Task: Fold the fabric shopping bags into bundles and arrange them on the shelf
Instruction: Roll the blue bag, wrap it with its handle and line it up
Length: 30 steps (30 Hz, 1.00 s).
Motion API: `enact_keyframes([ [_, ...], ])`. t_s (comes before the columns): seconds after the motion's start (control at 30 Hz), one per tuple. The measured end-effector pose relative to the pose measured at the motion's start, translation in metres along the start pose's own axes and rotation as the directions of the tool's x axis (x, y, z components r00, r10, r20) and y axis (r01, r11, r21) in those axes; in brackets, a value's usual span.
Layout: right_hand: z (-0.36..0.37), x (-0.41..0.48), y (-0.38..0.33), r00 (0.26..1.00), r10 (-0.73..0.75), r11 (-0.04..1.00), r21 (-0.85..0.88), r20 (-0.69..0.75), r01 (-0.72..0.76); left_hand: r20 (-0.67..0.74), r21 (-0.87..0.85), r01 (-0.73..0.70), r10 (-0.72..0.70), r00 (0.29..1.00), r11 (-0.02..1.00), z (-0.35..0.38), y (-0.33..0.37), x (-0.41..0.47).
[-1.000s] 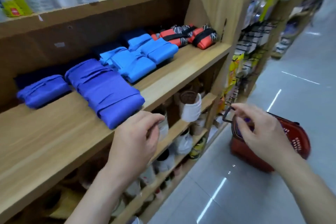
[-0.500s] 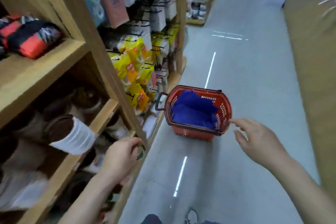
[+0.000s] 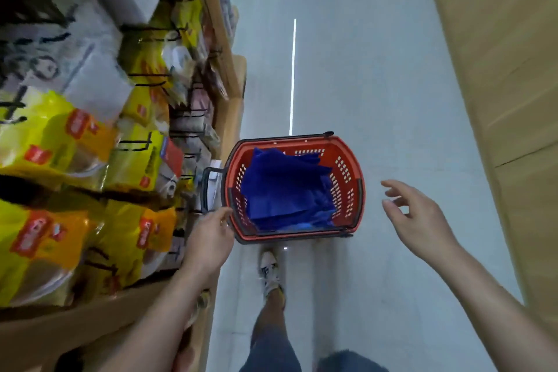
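- A red basket (image 3: 347, 160) is seen standing on the aisle floor (image 3: 377, 84), close to the foot of the shelving (image 3: 229, 118) at the left.
- The blue bags (image 3: 283, 187) are heaped loose inside the basket, unfolded and crumpled, filling most of it up to the rim.
- The left hand (image 3: 211, 238) is reached to the near left corner of the basket, with fingers loosely extended and nothing held. Whether the rim is touched cannot be told.
- The right hand (image 3: 419, 220) is held wide, fingers spread and empty, over the floor just off the basket's right side.
- A black handle (image 3: 208, 187) is folded out from the basket's left side, beside the left hand.
- Yellow packets (image 3: 45, 142) are hung on hooks along the shelving, and a shoe (image 3: 270, 275) is planted on the floor just short of the basket's near edge.
- The bags are judged light, soft and limp. They are likely to sag and drag their neighbours along if lifted from the middle.
- A pinch at one top edge or strap is judged best, so that a single bag can be drawn clear of the heap and shaken flat for folding.
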State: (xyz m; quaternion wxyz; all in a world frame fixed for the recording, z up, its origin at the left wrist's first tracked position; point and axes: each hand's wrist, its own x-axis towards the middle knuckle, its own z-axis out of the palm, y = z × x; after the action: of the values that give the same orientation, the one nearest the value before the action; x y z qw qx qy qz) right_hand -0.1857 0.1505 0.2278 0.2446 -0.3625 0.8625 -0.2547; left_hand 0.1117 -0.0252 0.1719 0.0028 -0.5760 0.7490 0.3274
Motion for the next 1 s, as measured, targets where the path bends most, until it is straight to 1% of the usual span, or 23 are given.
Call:
enact_keyframes([
  [0.1,0.040,0.056,0.012,0.997,0.070,0.997,-0.011,0.042,-0.070,0.083,0.015,-0.008,0.006,0.997,1.000,0.023,0.001,0.081],
  [0.27,0.115,0.150,0.053,0.982,0.113,0.992,-0.079,0.151,-0.102,0.171,0.113,-0.078,0.058,0.984,0.991,0.088,-0.007,0.202],
  [0.33,0.149,0.187,0.076,0.961,0.150,0.987,-0.099,0.232,-0.130,0.257,0.144,-0.101,0.061,0.964,0.984,0.123,-0.014,0.241],
  [0.4,0.191,0.217,0.106,0.919,0.189,0.979,-0.134,0.347,-0.151,0.356,0.177,-0.118,0.048,0.933,0.977,0.167,-0.026,0.269],
  [0.5,0.253,0.238,0.156,0.810,0.279,0.959,-0.202,0.517,-0.201,0.537,0.194,-0.167,0.038,0.843,0.967,0.246,-0.044,0.288],
  [0.57,0.289,0.241,0.185,0.733,0.341,0.940,-0.225,0.588,-0.257,0.669,0.178,-0.225,0.049,0.742,0.958,0.301,-0.052,0.293],
  [0.6,0.304,0.241,0.198,0.708,0.358,0.934,-0.218,0.609,-0.284,0.725,0.160,-0.250,0.059,0.686,0.955,0.329,-0.054,0.294],
  [0.67,0.328,0.239,0.219,0.678,0.377,0.923,-0.196,0.631,-0.331,0.812,0.139,-0.268,0.045,0.582,0.953,0.382,-0.060,0.296],
  [0.73,0.346,0.238,0.237,0.658,0.391,0.914,-0.189,0.644,-0.358,0.856,0.158,-0.244,-0.010,0.517,0.957,0.423,-0.068,0.298],
  [0.77,0.353,0.237,0.244,0.653,0.397,0.911,-0.191,0.645,-0.365,0.867,0.182,-0.227,-0.047,0.495,0.957,0.438,-0.073,0.298],
  [0.8,0.359,0.236,0.251,0.649,0.403,0.908,-0.193,0.645,-0.373,0.869,0.212,-0.221,-0.080,0.488,0.952,0.449,-0.077,0.297],
  [0.83,0.363,0.236,0.255,0.639,0.411,0.903,-0.192,0.650,-0.385,0.856,0.236,-0.212,-0.099,0.507,0.948,0.454,-0.078,0.295],
  [0.87,0.365,0.234,0.256,0.625,0.411,0.899,-0.183,0.663,-0.397,0.831,0.232,-0.186,-0.095,0.548,0.955,0.453,-0.077,0.293],
  [0.9,0.366,0.233,0.255,0.620,0.394,0.907,-0.176,0.678,-0.383,0.800,0.175,-0.137,-0.060,0.597,0.975,0.449,-0.075,0.292],
  [0.97,0.362,0.231,0.245,0.641,0.311,0.947,-0.173,0.702,-0.270,0.728,-0.080,-0.017,0.070,0.682,0.997,0.422,-0.063,0.290],
  [1.0,0.358,0.231,0.239,0.668,0.268,0.963,-0.169,0.694,-0.210,0.682,-0.212,0.048,0.112,0.723,0.976,0.400,-0.054,0.290],
])
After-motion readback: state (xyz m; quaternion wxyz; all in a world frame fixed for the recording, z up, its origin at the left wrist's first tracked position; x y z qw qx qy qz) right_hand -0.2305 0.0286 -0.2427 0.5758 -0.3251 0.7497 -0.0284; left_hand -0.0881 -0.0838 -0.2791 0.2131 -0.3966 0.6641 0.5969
